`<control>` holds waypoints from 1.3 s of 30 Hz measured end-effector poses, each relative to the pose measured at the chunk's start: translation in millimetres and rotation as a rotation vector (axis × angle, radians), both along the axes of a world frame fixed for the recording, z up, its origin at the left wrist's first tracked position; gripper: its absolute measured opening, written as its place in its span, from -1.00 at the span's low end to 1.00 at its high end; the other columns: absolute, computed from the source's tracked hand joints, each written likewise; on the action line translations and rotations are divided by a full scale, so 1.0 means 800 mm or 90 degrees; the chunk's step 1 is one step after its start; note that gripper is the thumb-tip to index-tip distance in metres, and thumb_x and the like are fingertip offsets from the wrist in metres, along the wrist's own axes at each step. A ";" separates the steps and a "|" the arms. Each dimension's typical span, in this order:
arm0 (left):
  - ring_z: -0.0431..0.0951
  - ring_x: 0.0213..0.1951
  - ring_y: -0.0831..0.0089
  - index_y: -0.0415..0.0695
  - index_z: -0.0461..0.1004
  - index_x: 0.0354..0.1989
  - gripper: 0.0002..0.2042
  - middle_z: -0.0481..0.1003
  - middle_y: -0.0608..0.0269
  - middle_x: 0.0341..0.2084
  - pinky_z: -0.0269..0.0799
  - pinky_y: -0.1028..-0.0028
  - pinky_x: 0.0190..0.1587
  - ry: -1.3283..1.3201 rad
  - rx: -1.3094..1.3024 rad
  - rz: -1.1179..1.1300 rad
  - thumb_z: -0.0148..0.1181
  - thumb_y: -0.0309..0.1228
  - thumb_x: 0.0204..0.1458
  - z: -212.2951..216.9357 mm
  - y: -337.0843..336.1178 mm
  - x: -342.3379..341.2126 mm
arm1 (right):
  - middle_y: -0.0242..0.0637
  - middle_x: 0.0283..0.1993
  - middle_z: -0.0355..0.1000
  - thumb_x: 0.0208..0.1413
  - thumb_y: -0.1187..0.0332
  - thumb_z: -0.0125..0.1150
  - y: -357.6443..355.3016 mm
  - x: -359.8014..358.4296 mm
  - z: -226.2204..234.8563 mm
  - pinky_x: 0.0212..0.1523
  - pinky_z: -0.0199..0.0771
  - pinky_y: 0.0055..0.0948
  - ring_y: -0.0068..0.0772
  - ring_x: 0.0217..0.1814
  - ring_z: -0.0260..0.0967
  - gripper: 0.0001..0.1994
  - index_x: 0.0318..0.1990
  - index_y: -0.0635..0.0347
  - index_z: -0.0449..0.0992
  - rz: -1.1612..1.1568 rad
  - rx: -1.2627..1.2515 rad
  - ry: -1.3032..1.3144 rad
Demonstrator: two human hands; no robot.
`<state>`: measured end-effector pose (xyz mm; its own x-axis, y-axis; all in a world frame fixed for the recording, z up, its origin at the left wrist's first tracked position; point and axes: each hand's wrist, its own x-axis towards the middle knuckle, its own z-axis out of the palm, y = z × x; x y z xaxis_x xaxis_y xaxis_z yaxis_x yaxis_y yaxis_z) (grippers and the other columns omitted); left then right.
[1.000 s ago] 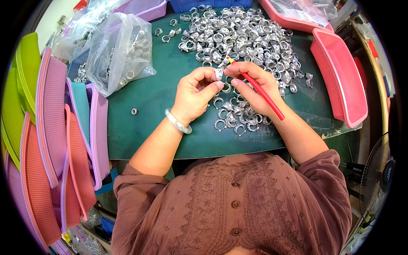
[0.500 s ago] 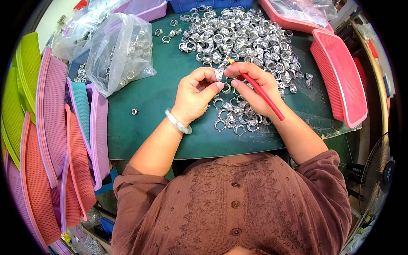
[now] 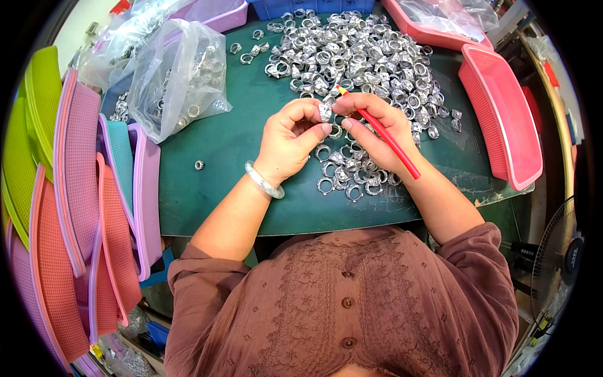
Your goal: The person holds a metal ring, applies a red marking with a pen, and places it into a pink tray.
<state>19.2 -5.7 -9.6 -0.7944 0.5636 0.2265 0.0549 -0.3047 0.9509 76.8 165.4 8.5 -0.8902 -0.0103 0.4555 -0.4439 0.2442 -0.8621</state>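
Head view: left hand (image 3: 290, 141) pinches silver ring (image 3: 325, 112); right hand (image 3: 377, 132) grips red pencil (image 3: 386, 135). Ring pile (image 3: 352, 50) far, plastic bag (image 3: 173, 75) left, pink basket (image 3: 502, 119) right.

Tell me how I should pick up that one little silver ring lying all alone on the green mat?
Pinch the lone ring by its outer rim, coming straight down from above with thumb and finger on opposite sides. It seems to lie flat on the green mat, apart from the big pile of rings, with bare mat all round, so fingers probably fit either side without bumping anything.
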 end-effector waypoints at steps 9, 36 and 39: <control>0.39 -0.31 0.64 -0.25 0.41 -0.42 -0.88 0.33 0.30 -0.25 0.36 0.64 -0.29 0.025 -0.013 0.020 0.15 -0.68 -0.15 0.006 0.003 0.004 | -0.27 -0.18 0.41 -0.04 0.64 0.07 -0.001 0.001 0.001 -0.06 0.33 -0.50 -0.51 -0.10 0.35 -0.69 -0.09 0.25 0.36 -0.002 -0.008 -0.030; 0.40 -0.24 0.56 -0.25 0.42 -0.41 -0.86 0.35 0.26 -0.23 0.35 0.57 -0.19 0.088 -0.094 0.012 0.15 -0.70 -0.16 0.003 0.001 0.004 | -0.24 -0.21 0.40 -0.14 0.59 0.20 -0.003 -0.002 -0.005 -0.13 0.38 -0.51 -0.45 -0.16 0.38 -0.65 -0.11 0.23 0.38 -0.014 -0.014 -0.006; 0.40 -0.17 0.52 -0.26 0.42 -0.37 -0.85 0.35 0.25 -0.21 0.35 0.53 -0.12 0.078 -0.091 -0.008 0.12 -0.73 -0.15 0.001 -0.001 0.002 | -0.24 -0.21 0.40 -0.15 0.60 0.21 -0.004 -0.001 -0.006 -0.13 0.38 -0.51 -0.44 -0.16 0.38 -0.64 -0.11 0.22 0.39 -0.017 -0.028 -0.003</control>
